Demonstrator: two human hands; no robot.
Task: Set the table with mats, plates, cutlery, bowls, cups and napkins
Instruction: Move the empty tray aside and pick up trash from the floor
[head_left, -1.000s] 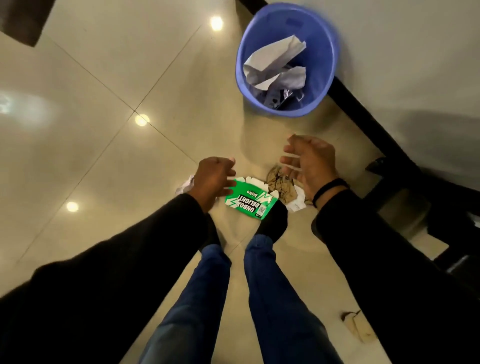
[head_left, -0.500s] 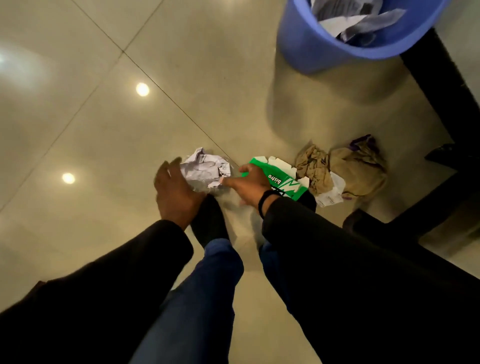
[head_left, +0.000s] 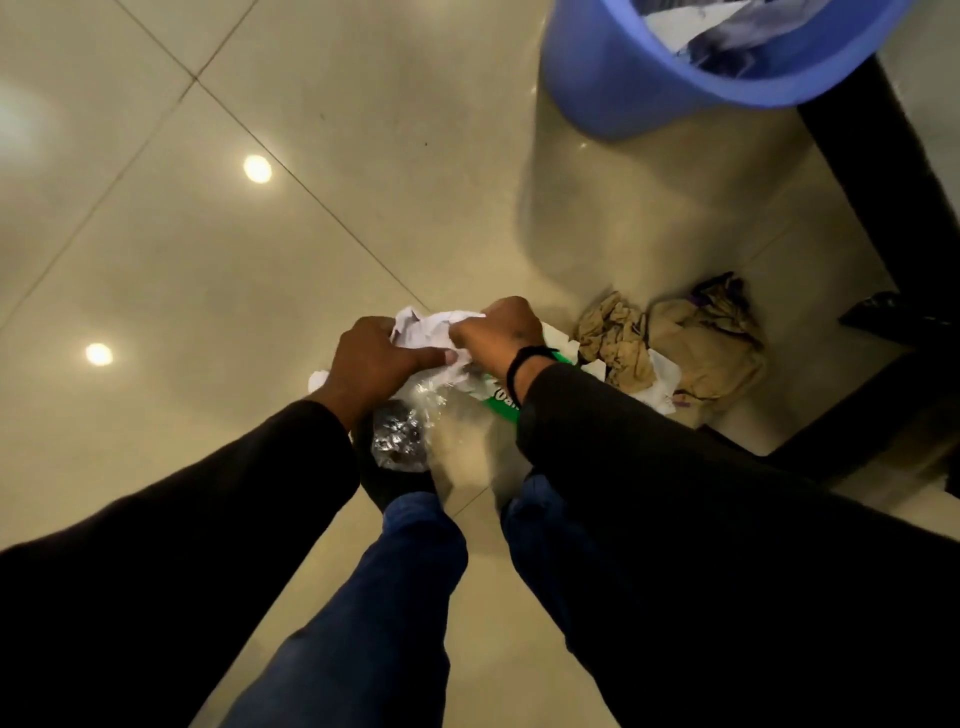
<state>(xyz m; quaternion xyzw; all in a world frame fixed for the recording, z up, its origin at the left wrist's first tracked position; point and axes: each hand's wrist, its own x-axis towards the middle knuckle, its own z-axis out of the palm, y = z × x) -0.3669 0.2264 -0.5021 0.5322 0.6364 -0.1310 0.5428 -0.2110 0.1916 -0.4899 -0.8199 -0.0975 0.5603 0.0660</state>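
Both hands meet low over the tiled floor, just in front of my feet. My left hand (head_left: 375, 365) and my right hand (head_left: 501, 327) grip a crumpled white paper (head_left: 428, 332) between them. A clear plastic wrapper (head_left: 415, 421) hangs under the paper, down over my left foot. A green and white carton (head_left: 500, 397) lies on the floor beneath my right wrist, mostly hidden by it. No mats, plates, cutlery, bowls or cups are in view.
A blue waste bin (head_left: 649, 78) holding crumpled paper stands at the upper right. Crumpled brown paper (head_left: 618, 343) and a brown paper bag (head_left: 711, 353) lie right of my hands. A dark table frame (head_left: 893, 218) runs down the right edge. Pale floor tiles stretch to the left.
My hands closed together on the crumpled white paper and raised it off the floor with the plastic wrapper. The view dropped closer to the floor, and the bin slid toward the top.
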